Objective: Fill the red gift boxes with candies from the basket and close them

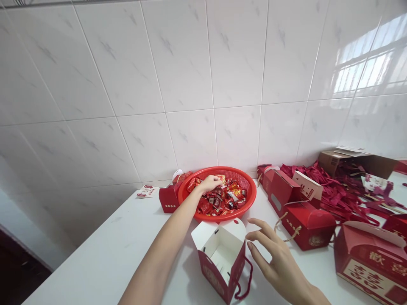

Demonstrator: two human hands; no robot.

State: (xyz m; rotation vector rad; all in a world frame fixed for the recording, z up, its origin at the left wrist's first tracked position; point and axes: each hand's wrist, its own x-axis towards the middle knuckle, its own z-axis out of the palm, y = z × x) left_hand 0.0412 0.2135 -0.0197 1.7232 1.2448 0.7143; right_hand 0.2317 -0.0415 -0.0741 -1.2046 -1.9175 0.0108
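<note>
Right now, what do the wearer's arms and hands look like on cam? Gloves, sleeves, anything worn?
Both bare: left hand and right hand have slim fingers, no gloves. No sleeve, watch or bracelet on the visible forearm or wrists.

Left hand (pixel 210 184): fingertips hidden from me among wrapped sweets (pixel 218 202). Left forearm (pixel 163 250), right forearm (pixel 313 293): cut off by the lower edge. Large red box (pixel 365 264): cropped at right. White card (pixel 148 191): print too small for me.
</note>
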